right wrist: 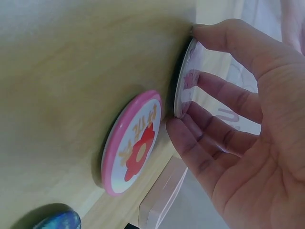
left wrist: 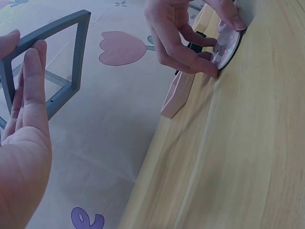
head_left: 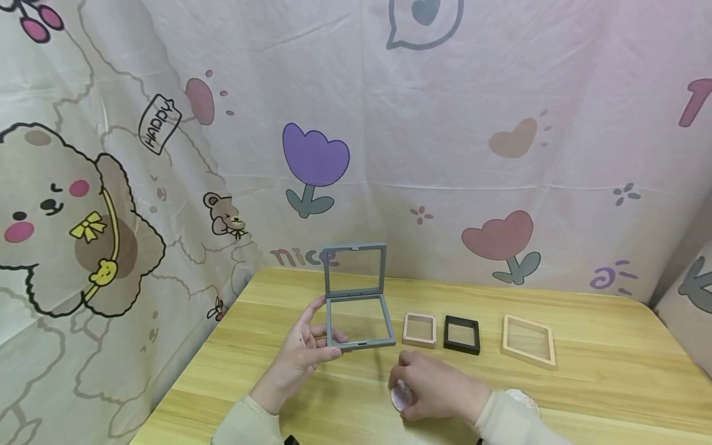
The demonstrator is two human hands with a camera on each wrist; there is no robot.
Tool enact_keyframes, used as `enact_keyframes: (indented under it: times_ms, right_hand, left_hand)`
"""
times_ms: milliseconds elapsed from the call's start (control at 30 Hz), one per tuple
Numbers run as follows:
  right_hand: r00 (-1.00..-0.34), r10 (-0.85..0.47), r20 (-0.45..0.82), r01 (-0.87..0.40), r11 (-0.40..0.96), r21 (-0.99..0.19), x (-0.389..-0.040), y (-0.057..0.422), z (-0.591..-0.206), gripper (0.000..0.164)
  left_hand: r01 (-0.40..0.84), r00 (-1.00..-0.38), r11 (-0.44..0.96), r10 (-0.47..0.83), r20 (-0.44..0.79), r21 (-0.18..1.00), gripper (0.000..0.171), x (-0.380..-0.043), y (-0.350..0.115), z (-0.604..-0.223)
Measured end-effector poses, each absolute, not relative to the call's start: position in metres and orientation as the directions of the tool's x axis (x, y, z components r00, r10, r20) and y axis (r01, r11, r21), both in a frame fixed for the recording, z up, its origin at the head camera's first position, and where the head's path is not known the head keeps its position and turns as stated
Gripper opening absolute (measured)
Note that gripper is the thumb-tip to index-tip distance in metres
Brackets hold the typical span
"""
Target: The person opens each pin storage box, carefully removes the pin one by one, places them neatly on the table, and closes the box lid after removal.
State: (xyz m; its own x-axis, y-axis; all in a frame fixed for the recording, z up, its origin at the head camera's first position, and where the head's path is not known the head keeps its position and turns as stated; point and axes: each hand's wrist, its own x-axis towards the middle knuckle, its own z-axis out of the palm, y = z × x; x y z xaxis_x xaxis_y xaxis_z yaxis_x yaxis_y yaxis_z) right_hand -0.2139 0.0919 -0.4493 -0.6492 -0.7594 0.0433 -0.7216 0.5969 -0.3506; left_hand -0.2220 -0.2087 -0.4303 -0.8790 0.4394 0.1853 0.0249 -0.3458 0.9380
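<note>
My left hand (head_left: 303,349) holds a grey-blue display frame (head_left: 328,324) above the table, thumb on one side and fingers on the other. The frame stands hinged wide, its two halves each spanned by clear film. Low over the wooden table, my right hand (head_left: 431,386) grips a round badge (head_left: 400,397) by its edge. In the right wrist view, thumb and fingertips span that badge (right wrist: 186,83), which has a pale pinkish face; whether it touches the table I cannot tell. Beside it lies a pink-rimmed round badge (right wrist: 131,143) with a red flower.
Beyond my right hand stand a small pink frame (head_left: 419,341), a black frame (head_left: 463,348) and a beige frame (head_left: 528,358). Another round badge (head_left: 524,400) is partly covered by my right sleeve. A blue patterned object (right wrist: 59,221) shows at the right wrist view's corner. Printed cloth (head_left: 411,154) hangs behind.
</note>
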Motion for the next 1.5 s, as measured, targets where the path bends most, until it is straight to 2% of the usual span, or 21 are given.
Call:
enact_keyframes:
  times_ms: [433,600,733,967,1100,1233,1367,1500]
  right_hand:
    - [-0.656,-0.752,0.064,-0.722,0.6,-0.344,-0.211,0.095,-0.451,0.038]
    - [-0.673,-0.738,0.059,-0.687,0.593,-0.42,-0.214,0.099,-0.449,0.043]
    - [-0.689,-0.722,0.067,-0.664,0.591,-0.458,-0.219,0.106,-0.44,0.043]
    - [-0.718,-0.683,0.135,-0.663,0.611,-0.431,-0.228,0.126,-0.412,0.035]
    - [-0.724,-0.662,0.192,-0.66,0.585,-0.473,-0.238,0.142,-0.392,0.031]
    - [-0.735,-0.641,0.221,-0.633,0.53,-0.565,-0.248,0.157,-0.372,0.032]
    - [-0.757,-0.616,0.218,-0.594,0.51,-0.622,-0.256,0.166,-0.357,0.033]
    - [-0.783,-0.598,0.17,-0.525,0.49,-0.696,-0.264,0.169,-0.348,0.042]
  left_hand:
    - [0.027,-0.872,-0.348,0.45,0.192,0.937,0.117,-0.223,-0.204,-0.431]
    - [0.033,-0.863,-0.34,0.465,0.198,0.94,0.117,-0.222,-0.203,-0.432]
    - [0.037,-0.858,-0.339,0.471,0.204,0.94,0.117,-0.222,-0.202,-0.432]
    - [0.05,-0.848,-0.33,0.485,0.214,0.943,0.118,-0.222,-0.199,-0.431]
    - [0.044,-0.837,-0.329,0.504,0.215,0.943,0.119,-0.22,-0.195,-0.431]
    - [0.041,-0.823,-0.323,0.526,0.216,0.945,0.121,-0.218,-0.19,-0.432]
    - [0.037,-0.819,-0.306,0.536,0.204,0.951,0.121,-0.216,-0.182,-0.434]
    - [0.024,-0.817,-0.294,0.546,0.188,0.955,0.123,-0.214,-0.174,-0.434]
